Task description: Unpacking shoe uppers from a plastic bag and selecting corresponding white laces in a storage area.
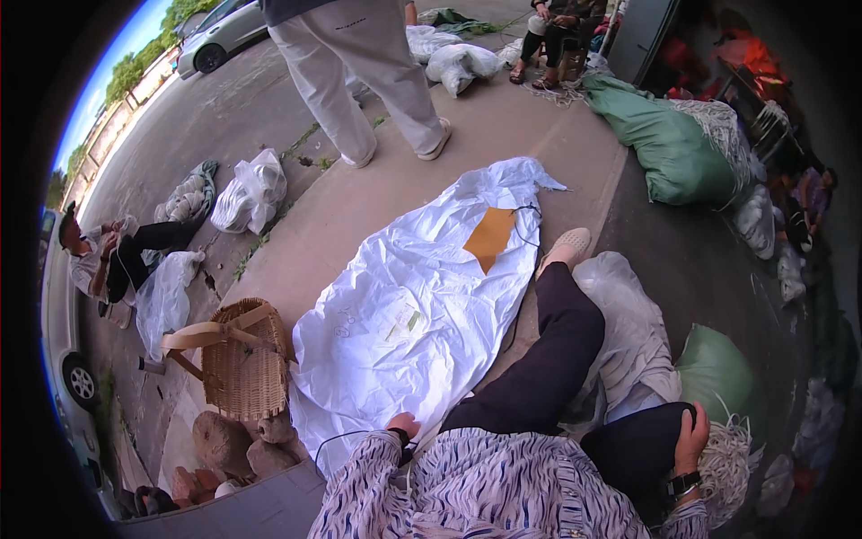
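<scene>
A large white woven sack [386, 296] lies spread and wrinkled on the ground in front of me, with a tan diamond-shaped piece [490, 238] on its far part. My left hand [405, 425] is at the sack's near edge beside my lap, its fingers curled in. Whatever may be inside those fingers is hidden. A thin dark cord [337, 438] loops near that wrist. My right hand [690, 439], with a watch at the wrist, rests on my bent right knee, fingers laid along it. White stringy strands [729, 463] bunch just beyond that knee.
A wicker basket [238, 364] and rocks [223, 442] stand at left. Green sacks [664, 139] and a clear plastic bag [620, 314] lie to the right. One person [359, 76] stands ahead; others sit around. White bags [251, 190] and parked cars [224, 36] are farther off.
</scene>
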`<state>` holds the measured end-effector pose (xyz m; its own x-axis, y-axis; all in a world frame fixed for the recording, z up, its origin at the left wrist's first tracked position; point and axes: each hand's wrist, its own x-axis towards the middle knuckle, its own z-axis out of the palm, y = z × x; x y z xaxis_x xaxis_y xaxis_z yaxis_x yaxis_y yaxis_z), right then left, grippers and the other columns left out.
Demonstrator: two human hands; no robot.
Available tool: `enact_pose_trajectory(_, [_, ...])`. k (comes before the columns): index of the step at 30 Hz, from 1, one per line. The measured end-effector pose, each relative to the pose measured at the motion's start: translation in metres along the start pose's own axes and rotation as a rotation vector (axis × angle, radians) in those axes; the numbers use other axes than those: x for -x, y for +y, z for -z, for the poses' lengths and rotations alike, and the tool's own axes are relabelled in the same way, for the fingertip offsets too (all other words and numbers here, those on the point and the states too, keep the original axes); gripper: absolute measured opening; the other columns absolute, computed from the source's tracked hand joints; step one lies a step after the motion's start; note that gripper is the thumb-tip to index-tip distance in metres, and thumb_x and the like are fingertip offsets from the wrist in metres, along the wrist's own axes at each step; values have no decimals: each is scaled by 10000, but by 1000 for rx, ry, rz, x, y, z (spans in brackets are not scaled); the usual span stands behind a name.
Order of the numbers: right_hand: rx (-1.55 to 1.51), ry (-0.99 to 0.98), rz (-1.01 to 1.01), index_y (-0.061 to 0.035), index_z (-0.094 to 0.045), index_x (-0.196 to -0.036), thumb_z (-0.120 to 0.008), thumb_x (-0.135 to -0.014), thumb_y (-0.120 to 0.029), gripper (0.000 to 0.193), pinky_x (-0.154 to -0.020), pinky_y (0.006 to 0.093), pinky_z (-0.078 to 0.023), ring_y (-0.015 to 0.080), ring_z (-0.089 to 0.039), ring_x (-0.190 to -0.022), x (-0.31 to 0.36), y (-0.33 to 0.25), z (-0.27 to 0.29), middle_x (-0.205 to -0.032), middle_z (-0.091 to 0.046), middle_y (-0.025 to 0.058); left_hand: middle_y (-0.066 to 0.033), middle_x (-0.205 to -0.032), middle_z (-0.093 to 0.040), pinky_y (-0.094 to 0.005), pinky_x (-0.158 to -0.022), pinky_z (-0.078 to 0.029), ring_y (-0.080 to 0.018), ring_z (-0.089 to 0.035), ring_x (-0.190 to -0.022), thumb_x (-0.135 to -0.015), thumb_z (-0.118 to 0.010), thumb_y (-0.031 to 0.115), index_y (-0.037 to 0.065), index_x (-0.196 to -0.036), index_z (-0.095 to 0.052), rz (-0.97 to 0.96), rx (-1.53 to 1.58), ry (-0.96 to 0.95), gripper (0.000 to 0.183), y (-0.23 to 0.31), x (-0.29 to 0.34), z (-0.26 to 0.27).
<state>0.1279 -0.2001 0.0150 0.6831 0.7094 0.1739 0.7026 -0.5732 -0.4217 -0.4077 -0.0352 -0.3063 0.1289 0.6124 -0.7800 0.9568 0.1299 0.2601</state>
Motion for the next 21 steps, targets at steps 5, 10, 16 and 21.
enact_pose_trajectory(5, [-29,98,-18,28,-534,-1136,-544,-879,-213,352,-903,413,-390,367,-510,-1025,11,10,3,-1099,-562,201,-197,-1044,-631,-403,-862,-459,-347,-587,-1000,-789,-543,345,48,-992,-666,-248,92,93,380,14,-12,25])
enact_pose_trajectory(10, [-56,150,0,18,-542,-1133,-570,-858,-202,353,-906,403,-397,352,-512,-1040,19,8,8,-1104,-565,188,-208,-885,-648,-440,-748,-479,-383,-605,-886,-790,-531,370,65,-829,-662,-536,-43,95,334,5,-20,35])
enact_pose_trajectory(16, [-83,212,43,4,-553,-1124,-595,-837,-210,360,-904,400,-404,347,-513,-1035,27,-3,8,-1098,-576,172,-212,-906,-646,-441,-748,-480,-391,-601,-896,-794,-543,348,48,-881,-644,-627,-78,100,329,14,-2,67])
enact_pose_trajectory(21, [-72,206,80,-4,-550,-1112,-611,-820,-252,388,-887,406,-415,349,-514,-1027,22,-17,6,-1086,-577,168,-215,-918,-645,-441,-750,-481,-394,-600,-900,-795,-549,334,44,-903,-636,-689,-148,123,322,2,13,85])
